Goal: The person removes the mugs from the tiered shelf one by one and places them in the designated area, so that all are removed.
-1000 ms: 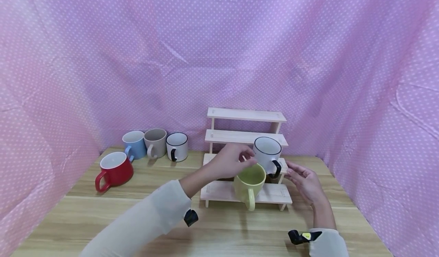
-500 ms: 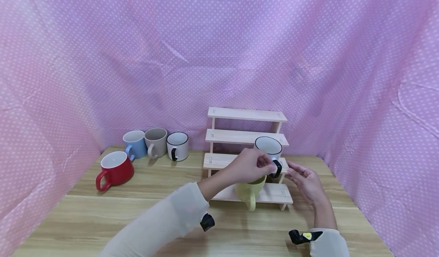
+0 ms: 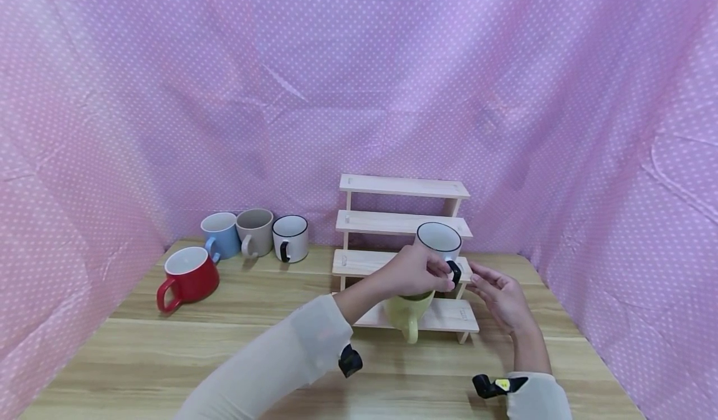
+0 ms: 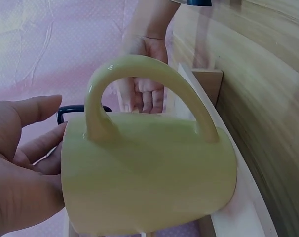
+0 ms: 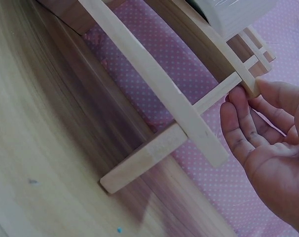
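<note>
At a rack, the right hand pinches the right edge.
The left hand, half-curled, is beside a white mug; hold unclear.

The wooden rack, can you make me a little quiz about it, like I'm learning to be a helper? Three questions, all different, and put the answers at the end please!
1. How many steps does the wooden rack have?
2. True or false: the right hand is touching the rack.
3. Which mug stands on the lowest step?
A. the blue mug
B. the yellow-green mug
C. the red mug

Key:
1. Four.
2. True.
3. B.
</note>
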Demonstrator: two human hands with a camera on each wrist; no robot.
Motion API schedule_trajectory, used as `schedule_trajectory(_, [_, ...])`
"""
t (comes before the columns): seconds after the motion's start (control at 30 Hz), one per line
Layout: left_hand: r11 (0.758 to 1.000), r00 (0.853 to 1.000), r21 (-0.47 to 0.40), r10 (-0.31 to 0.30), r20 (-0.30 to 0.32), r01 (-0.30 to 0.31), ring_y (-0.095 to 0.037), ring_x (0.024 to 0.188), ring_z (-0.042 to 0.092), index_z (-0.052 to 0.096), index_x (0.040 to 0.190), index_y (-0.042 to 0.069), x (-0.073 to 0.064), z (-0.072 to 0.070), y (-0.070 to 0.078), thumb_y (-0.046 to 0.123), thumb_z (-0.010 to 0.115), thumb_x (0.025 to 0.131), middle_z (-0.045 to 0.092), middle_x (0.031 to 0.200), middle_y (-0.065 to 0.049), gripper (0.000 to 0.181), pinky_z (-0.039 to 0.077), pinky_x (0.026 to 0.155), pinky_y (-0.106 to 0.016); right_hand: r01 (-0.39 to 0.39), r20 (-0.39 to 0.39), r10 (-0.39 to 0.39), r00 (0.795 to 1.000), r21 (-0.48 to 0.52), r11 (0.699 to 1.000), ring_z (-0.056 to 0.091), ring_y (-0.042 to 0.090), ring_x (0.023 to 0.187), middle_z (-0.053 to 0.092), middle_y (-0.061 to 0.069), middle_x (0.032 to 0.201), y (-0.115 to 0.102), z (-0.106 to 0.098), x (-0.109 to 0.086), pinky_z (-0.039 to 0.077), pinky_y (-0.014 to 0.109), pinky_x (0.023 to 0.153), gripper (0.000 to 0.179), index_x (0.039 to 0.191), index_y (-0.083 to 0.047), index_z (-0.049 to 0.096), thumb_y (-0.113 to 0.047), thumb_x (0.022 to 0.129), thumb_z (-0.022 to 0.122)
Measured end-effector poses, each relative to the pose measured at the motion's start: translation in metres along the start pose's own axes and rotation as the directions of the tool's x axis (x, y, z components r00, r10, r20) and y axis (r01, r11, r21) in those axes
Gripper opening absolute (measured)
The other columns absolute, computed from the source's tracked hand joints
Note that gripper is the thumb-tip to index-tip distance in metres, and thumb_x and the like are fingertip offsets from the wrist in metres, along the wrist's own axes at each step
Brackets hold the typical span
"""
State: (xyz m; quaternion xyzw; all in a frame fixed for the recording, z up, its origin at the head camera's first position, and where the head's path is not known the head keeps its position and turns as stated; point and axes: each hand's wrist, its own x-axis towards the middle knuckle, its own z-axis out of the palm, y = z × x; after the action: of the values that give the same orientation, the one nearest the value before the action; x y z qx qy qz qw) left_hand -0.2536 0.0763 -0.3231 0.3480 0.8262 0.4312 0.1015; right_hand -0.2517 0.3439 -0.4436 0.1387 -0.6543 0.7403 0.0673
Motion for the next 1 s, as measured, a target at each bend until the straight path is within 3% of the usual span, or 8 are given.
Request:
schedule_trajectory(0.23, [0.958, 0.984, -0.232, -0.175, -0.014, 0.168, -0.017, 0.075, 0.071, 0.078, 0.096, 0.005, 0.000, 0.003, 0.006, 0.016, 0.084, 0.087, 0.075, 0.083, 0.004, 0.015, 0.055, 0.071, -0.023, -0.018, 0.004, 0.018, 1.000, -0.008, 1.000, 0.067, 0.010, 0.111, 0.069, -0.004, 0.126, -0.001, 0.001, 0.000, 0.057, 0.029, 0.095, 0.047, 0.140, 0.022, 0.039, -0.001, 0.103, 0.057])
schedule_trajectory(0.43, [0.936, 0.980, -0.299, -0.200, -0.019, 0.185, -0.017, 0.071, 0.071, 0.078, 0.096, 0.002, -0.003, 0.003, 0.013, 0.015, 0.077, 0.092, 0.076, 0.085, -0.006, 0.014, 0.056, 0.069, -0.023, -0.033, 0.004, 0.033, 0.999, -0.009, 0.999, 0.067, 0.009, 0.113, 0.069, -0.004, 0.127, -0.003, 0.001, 0.001, 0.055, 0.031, 0.098, 0.048, 0.141, 0.021, 0.039, -0.003, 0.104, 0.057])
schedule_trajectory(0.5, [0.916, 0.978, -0.349, -0.210, -0.003, 0.196, -0.017, 0.071, 0.071, 0.078, 0.099, -0.001, -0.003, 0.003, 0.015, 0.015, 0.074, 0.094, 0.076, 0.090, -0.010, 0.017, 0.059, 0.071, -0.025, -0.028, 0.003, 0.028, 1.000, 0.000, 1.000, 0.067, 0.009, 0.113, 0.069, -0.004, 0.127, -0.004, 0.001, 0.001, 0.055, 0.031, 0.098, 0.048, 0.141, 0.021, 0.038, -0.001, 0.104, 0.057])
schedule_trajectory(0.6, [0.862, 0.971, -0.453, -0.235, 0.044, 0.229, -0.020, 0.079, 0.073, 0.075, 0.107, -0.006, -0.003, 0.004, 0.018, 0.011, 0.071, 0.096, 0.074, 0.100, -0.013, 0.021, 0.062, 0.075, -0.029, -0.021, 0.003, 0.021, 1.000, 0.009, 1.000, 0.067, 0.009, 0.112, 0.069, -0.004, 0.127, -0.003, 0.000, 0.000, 0.056, 0.030, 0.097, 0.048, 0.141, 0.022, 0.037, 0.000, 0.104, 0.057])
schedule_trajectory(0.73, [0.745, 0.964, -0.616, -0.245, 0.104, 0.256, -0.031, 0.099, 0.072, 0.066, 0.117, -0.015, -0.003, 0.013, 0.023, 0.007, 0.065, 0.099, 0.070, 0.113, -0.020, 0.028, 0.063, 0.080, -0.033, -0.019, 0.007, 0.019, 1.000, 0.000, 1.000, 0.067, 0.010, 0.112, 0.069, -0.004, 0.127, -0.001, -0.002, 0.000, 0.056, 0.027, 0.096, 0.048, 0.141, 0.022, 0.038, -0.002, 0.104, 0.057])
schedule_trajectory(0.8, [0.693, 0.959, -0.672, -0.268, 0.096, 0.261, -0.034, 0.109, 0.068, 0.064, 0.119, -0.016, -0.003, 0.021, 0.026, 0.008, 0.063, 0.101, 0.067, 0.117, -0.023, 0.030, 0.062, 0.082, -0.034, -0.014, 0.011, 0.014, 1.000, -0.003, 1.000, 0.067, 0.010, 0.112, 0.069, -0.004, 0.127, 0.001, -0.003, 0.000, 0.056, 0.027, 0.095, 0.048, 0.141, 0.022, 0.037, -0.001, 0.104, 0.057])
schedule_trajectory(0.87, [0.676, 0.950, -0.688, -0.308, 0.061, 0.263, -0.031, 0.112, 0.066, 0.064, 0.119, -0.015, -0.004, 0.028, 0.029, 0.012, 0.062, 0.102, 0.066, 0.119, -0.019, 0.032, 0.062, 0.084, -0.035, -0.011, 0.012, 0.011, 1.000, -0.003, 1.000, 0.067, 0.010, 0.112, 0.070, -0.005, 0.126, 0.003, -0.004, 0.000, 0.057, 0.027, 0.095, 0.047, 0.141, 0.022, 0.038, 0.000, 0.104, 0.057])
schedule_trajectory(1.0, [0.674, 0.926, -0.696, -0.375, -0.033, 0.248, -0.028, 0.114, 0.065, 0.067, 0.121, -0.011, -0.006, 0.040, 0.036, 0.017, 0.062, 0.103, 0.065, 0.125, -0.015, 0.033, 0.061, 0.086, -0.034, -0.017, 0.017, 0.017, 1.000, 0.000, 1.000, 0.067, 0.010, 0.112, 0.070, -0.006, 0.125, 0.003, -0.004, 0.001, 0.056, 0.027, 0.096, 0.044, 0.142, 0.017, 0.044, -0.001, 0.104, 0.057])
